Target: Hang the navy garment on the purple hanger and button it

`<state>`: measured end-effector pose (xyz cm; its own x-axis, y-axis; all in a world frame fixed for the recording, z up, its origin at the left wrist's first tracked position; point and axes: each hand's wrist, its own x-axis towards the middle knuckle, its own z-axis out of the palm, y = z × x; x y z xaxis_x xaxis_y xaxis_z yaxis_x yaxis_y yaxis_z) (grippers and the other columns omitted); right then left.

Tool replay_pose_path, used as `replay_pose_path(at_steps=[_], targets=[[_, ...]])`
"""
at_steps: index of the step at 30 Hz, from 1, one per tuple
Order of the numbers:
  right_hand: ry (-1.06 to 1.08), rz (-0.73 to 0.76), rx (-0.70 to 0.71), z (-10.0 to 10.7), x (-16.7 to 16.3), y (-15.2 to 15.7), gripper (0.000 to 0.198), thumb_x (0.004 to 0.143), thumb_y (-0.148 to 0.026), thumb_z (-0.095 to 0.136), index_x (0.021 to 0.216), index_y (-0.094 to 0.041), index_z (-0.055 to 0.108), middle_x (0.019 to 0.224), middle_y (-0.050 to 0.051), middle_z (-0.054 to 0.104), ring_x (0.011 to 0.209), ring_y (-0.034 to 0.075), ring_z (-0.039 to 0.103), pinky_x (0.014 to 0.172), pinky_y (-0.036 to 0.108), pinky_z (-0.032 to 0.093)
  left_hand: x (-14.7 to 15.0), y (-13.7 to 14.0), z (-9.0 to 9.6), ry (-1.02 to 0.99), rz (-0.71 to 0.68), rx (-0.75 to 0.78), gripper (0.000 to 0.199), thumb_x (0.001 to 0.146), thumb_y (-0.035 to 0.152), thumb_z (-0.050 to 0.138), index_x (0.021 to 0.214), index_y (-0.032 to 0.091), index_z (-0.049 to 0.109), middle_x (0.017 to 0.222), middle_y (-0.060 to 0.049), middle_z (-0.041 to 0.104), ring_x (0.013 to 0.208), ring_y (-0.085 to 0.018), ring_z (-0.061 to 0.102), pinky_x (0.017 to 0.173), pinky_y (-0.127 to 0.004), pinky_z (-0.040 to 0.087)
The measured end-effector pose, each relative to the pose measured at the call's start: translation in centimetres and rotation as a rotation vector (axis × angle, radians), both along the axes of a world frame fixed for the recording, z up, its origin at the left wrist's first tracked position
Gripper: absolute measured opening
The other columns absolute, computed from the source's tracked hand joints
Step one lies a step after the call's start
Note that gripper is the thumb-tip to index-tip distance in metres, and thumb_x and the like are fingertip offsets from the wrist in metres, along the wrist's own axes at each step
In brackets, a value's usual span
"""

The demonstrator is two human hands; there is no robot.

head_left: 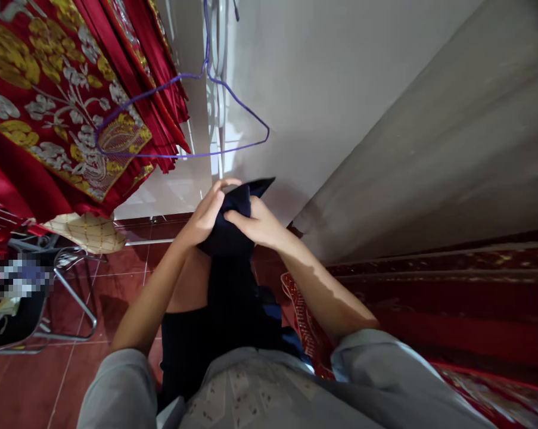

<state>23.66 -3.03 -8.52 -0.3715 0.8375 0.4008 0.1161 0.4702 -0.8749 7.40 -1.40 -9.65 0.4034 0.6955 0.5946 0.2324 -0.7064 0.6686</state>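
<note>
Dark navy cloth, perhaps a garment, is bunched up in front of my body, and its lower part hangs down toward my lap. My left hand grips its left edge, thumb on the near side and fingers curled behind. On the right, my right hand pinches the cloth with the thumb lying across it. A pointed flap of the same fabric sticks up past the right hand. Above both hands hangs a purple wire hanger with nothing on it.
Red embroidered cloth with gold and silver flowers hangs at upper left. A metal-framed chair bearing small items stands at left on the red tiled floor. A pale wall and a grey sheet are ahead and right. Red patterned fabric lies by my right side.
</note>
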Motion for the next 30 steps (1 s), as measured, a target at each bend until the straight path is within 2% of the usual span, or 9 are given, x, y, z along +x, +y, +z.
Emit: replay_pose_path(at_steps=[5, 8, 10, 13, 16, 20, 23, 26, 30], targets=[[-0.038, -0.268, 0.194, 2.7, 3.5, 4.2, 0.018, 0.076, -0.015, 0.059, 0.064, -0.021, 0.048, 0.064, -0.001, 0.05, 0.069, 0.016, 0.056, 0.075, 0.033, 0.057, -4.3, 1.8, -4.0, 0.402, -0.018, 0.102, 0.044, 0.105, 0.052, 0.048, 0.088, 0.022, 0.074, 0.07, -0.003, 0.068, 0.067, -0.02, 0.071, 0.096, -0.043, 0.059], [0.111, -0.367, 0.258, 2.0, 2.5, 10.0, 0.013, 0.079, -0.013, 0.059, 0.089, -0.022, 0.061, 0.093, 0.002, 0.065, 0.1, 0.02, 0.063, 0.1, 0.039, 0.054, -7.7, 2.7, -4.6, 0.44, 0.082, -0.019, 0.034, 0.1, 0.047, 0.06, 0.08, 0.022, 0.073, 0.062, -0.002, 0.063, 0.056, -0.018, 0.062, 0.078, -0.034, 0.058], [0.095, -0.381, 0.167, 0.8, 1.3, 13.3, 0.01, 0.081, -0.012, 0.059, 0.085, -0.021, 0.06, 0.089, 0.002, 0.064, 0.098, 0.019, 0.062, 0.104, 0.04, 0.051, -9.8, 2.8, -4.2, 0.437, 0.184, -0.11, 0.031, 0.096, 0.046, 0.066, 0.077, 0.022, 0.071, 0.061, -0.002, 0.061, 0.053, -0.017, 0.056, 0.068, -0.031, 0.053], [-0.024, -0.457, 0.043, -0.3, 0.6, 15.2, 0.028, 0.083, -0.014, 0.06, 0.06, -0.021, 0.046, 0.063, -0.001, 0.044, 0.073, 0.016, 0.052, 0.091, 0.037, 0.053, -12.3, 2.1, -3.4, 0.535, 0.235, -0.237, 0.029, 0.093, 0.045, 0.071, 0.075, 0.022, 0.069, 0.064, 0.0, 0.06, 0.059, -0.017, 0.054, 0.072, -0.031, 0.051], [-0.102, -0.545, 0.127, -0.2, 1.9, 13.9, 0.043, 0.08, -0.016, 0.063, 0.052, -0.023, 0.031, 0.057, -0.004, 0.023, 0.062, 0.012, 0.036, 0.076, 0.033, 0.05, -14.0, 0.6, -2.6, 0.646, 0.243, -0.278, 0.031, 0.087, 0.035, 0.078, 0.065, 0.019, 0.063, 0.062, 0.0, 0.053, 0.073, -0.02, 0.058, 0.091, -0.039, 0.05], [-0.163, -0.565, 0.178, 1.2, 3.6, 11.4, 0.046, 0.077, -0.016, 0.065, 0.054, -0.023, 0.025, 0.059, -0.004, 0.019, 0.061, 0.011, 0.028, 0.062, 0.03, 0.042, -15.5, 0.0, -1.1, 0.709, 0.433, -0.247, 0.02, 0.091, 0.023, 0.068, 0.072, 0.018, 0.066, 0.068, -0.003, 0.054, 0.094, -0.028, 0.063, 0.106, -0.052, 0.043], [-0.138, -0.585, 0.164, 1.9, 3.5, 10.7, 0.049, 0.077, -0.017, 0.066, 0.054, -0.023, 0.023, 0.058, -0.004, 0.019, 0.06, 0.011, 0.026, 0.058, 0.029, 0.037, -15.2, 1.1, 1.0, 0.496, 0.518, -0.129, 0.015, 0.098, 0.027, 0.057, 0.09, 0.018, 0.066, 0.089, -0.006, 0.065, 0.104, -0.027, 0.063, 0.108, -0.047, 0.045], [-0.088, -0.575, 0.141, 2.0, 2.4, 10.5, 0.05, 0.08, -0.017, 0.065, 0.054, -0.023, 0.022, 0.058, -0.004, 0.022, 0.058, 0.01, 0.026, 0.056, 0.028, 0.036, -13.0, 2.7, 4.1, 0.183, 0.542, 0.061, 0.018, 0.102, 0.032, 0.056, 0.092, 0.019, 0.063, 0.089, -0.003, 0.063, 0.093, -0.021, 0.064, 0.101, -0.038, 0.049], [-0.075, -0.511, 0.112, 1.7, 1.4, 10.2, 0.046, 0.087, -0.025, 0.061, 0.055, -0.023, 0.028, 0.058, -0.002, 0.031, 0.058, 0.012, 0.037, 0.059, 0.03, 0.043, -9.5, 5.3, 8.2, 0.154, 0.552, 0.234, 0.017, 0.099, 0.019, 0.064, 0.115, 0.019, 0.061, 0.104, -0.003, 0.064, 0.102, -0.018, 0.06, 0.106, -0.033, 0.045]])
